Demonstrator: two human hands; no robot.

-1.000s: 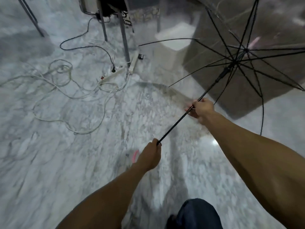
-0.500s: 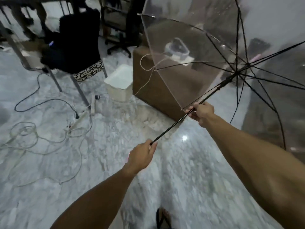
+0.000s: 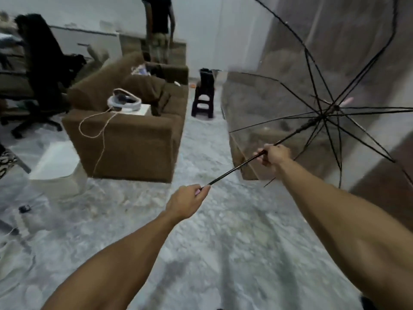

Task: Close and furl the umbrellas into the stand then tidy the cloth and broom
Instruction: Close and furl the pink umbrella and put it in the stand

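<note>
I see the umbrella (image 3: 321, 90) fully open: a clear, see-through canopy stretched over thin black ribs that fan out from a hub at about 3 o'clock in the view. The room behind shows through the plastic, a little hazy. A pale pink tip pokes out just past the hub. The black shaft (image 3: 237, 167) is thin and straight, and its long axis runs on a diagonal from about 7 o'clock up to 2 o'clock, handle end low and toward me, canopy end high and away, so the crown points to the upper right. The whole thing is held in the air above the marble floor (image 3: 223, 231), off to the right half of the view.

My left hand (image 3: 186, 203) is clenched round the handle end of the shaft, with a bit of pink showing between the fingers. My right hand (image 3: 276, 154) is curled round the shaft farther up, between the left hand and the hub, just below the point where the struts meet the shaft.

At 10 o'clock stands a brown sofa (image 3: 129, 135) with a white device and a trailing cord on its arm. A white bin (image 3: 59, 173) sits on the floor at 9 o'clock. A dark stool (image 3: 203, 101) stands at 12 o'clock, and a person (image 3: 158, 25) stands behind the sofa.
</note>
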